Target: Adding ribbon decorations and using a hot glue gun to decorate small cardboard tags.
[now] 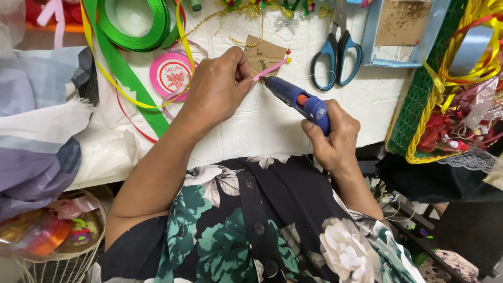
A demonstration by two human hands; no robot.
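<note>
Fingers of the left hand (pixel 217 86) pinch a pink ribbon strip (pixel 271 69) against a brown card (pixel 264 53) on the white table (pixel 262 126). The right hand (pixel 332 137) clasps a blue glue gun (pixel 298 100) (nozzle touching the strip); blue scissors (pixel 335 52) lie beside.

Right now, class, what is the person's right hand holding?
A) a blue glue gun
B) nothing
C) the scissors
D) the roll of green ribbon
A: the right hand grips a blue glue gun, its tip aimed at the pink ribbon strip pinched in the left hand.
</note>
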